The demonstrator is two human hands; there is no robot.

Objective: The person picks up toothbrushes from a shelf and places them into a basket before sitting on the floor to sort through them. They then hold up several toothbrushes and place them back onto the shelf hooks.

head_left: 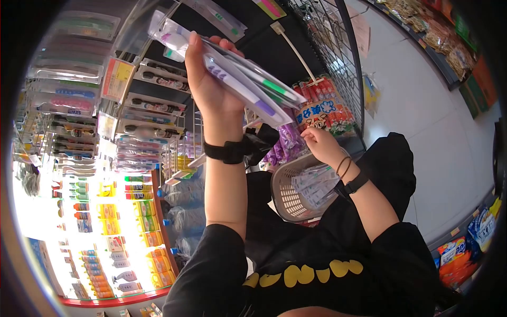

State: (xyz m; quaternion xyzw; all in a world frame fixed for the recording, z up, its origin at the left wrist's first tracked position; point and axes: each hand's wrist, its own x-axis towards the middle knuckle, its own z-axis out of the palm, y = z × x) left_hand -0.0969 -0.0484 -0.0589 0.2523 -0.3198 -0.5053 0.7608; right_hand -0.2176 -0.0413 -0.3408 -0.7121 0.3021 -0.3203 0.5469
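The left hand (pixel 212 90) is raised in front of the shelves, its fingers and thumb closed round several toothbrush packs (pixel 240 79), clear plastic with purple, white and green brushes inside. The packs lie slantwise across the palm, partly overlapping, so their exact number cannot be told. The right hand (pixel 323 148) is lower, above the basket (pixel 285 193), with its fingers bent loosely inward. Nothing shows in it, though whether something small is pinched between the fingertips cannot be told. It is near the red snack bag (pixel 327 113), and whether the two touch is unclear.

The basket sits close to the person's legs and holds a loose heap of pale packs (pixel 316 186); what is inside them is too small to make out. To the left, more brush packs (pixel 156 105) already hang in rows, with price tags (pixel 117 79) among them. The packs in the left hand look separate from both places: out of the basket and, as far as can be judged, on no hook. By that reading the work is partway along, with the held packs still unplaced and the basket's heap remaining.
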